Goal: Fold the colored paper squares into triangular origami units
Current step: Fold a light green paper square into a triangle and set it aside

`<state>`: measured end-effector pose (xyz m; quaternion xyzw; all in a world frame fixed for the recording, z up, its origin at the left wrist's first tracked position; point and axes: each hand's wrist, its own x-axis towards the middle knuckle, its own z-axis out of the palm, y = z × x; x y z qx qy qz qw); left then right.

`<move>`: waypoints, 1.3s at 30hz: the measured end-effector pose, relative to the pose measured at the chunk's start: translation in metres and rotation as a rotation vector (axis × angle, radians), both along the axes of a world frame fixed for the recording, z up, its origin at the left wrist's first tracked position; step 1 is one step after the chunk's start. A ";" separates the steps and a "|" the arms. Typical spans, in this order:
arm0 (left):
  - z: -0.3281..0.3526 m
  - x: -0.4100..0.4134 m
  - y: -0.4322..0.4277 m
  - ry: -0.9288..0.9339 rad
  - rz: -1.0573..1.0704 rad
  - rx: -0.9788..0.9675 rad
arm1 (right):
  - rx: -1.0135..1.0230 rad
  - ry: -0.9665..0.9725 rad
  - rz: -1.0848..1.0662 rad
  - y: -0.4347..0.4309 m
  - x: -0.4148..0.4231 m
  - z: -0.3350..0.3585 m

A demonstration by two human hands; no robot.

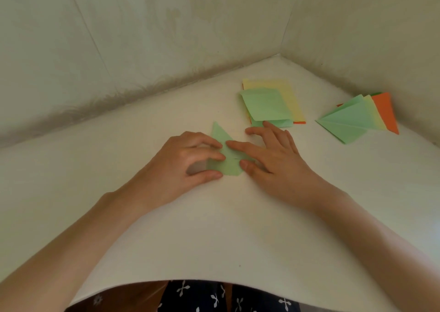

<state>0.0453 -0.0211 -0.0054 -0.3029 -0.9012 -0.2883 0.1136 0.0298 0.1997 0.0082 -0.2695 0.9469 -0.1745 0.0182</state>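
A light green paper (222,142), partly folded into a pointed shape, lies on the white table (214,228) in the middle. My left hand (188,159) presses on its left side with curled fingertips and thumb. My right hand (269,154) rests on its right side, index finger stretched flat along the paper and thumb at the lower edge. Both hands hide much of the sheet.
A stack of unfolded squares (271,102), green on yellow on orange, lies beyond my right hand. Folded kite-shaped units (357,119) in green, yellow and orange are fanned out at the right by the wall. Walls close the table's back and right sides.
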 end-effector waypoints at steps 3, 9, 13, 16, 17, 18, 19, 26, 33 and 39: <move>0.002 0.001 0.002 -0.072 0.001 0.060 | -0.193 0.060 0.123 0.005 -0.003 0.005; 0.004 0.002 0.007 -0.006 0.083 -0.009 | -0.159 0.123 0.309 0.011 -0.007 0.012; 0.009 0.006 0.010 0.047 0.101 -0.013 | -0.168 0.199 0.259 0.011 -0.008 0.009; 0.009 0.006 0.011 0.031 0.106 0.000 | -0.183 0.230 0.198 0.011 -0.007 0.008; 0.008 0.006 0.010 0.014 0.113 -0.004 | -0.191 0.233 0.179 0.011 -0.006 0.007; 0.008 0.005 0.010 -0.001 0.125 -0.014 | -0.188 0.237 0.163 0.011 -0.006 0.007; 0.007 0.005 0.009 -0.009 0.137 -0.026 | -0.179 0.241 0.149 0.010 -0.005 0.007; 0.008 0.002 0.010 -0.048 0.159 0.072 | -0.163 0.158 0.057 0.006 -0.006 0.008; 0.008 -0.003 0.017 -0.182 0.288 0.222 | -0.203 0.069 -0.073 0.000 -0.001 0.008; 0.004 -0.008 0.021 -0.217 0.406 0.192 | -0.109 0.123 -0.152 -0.008 0.000 0.006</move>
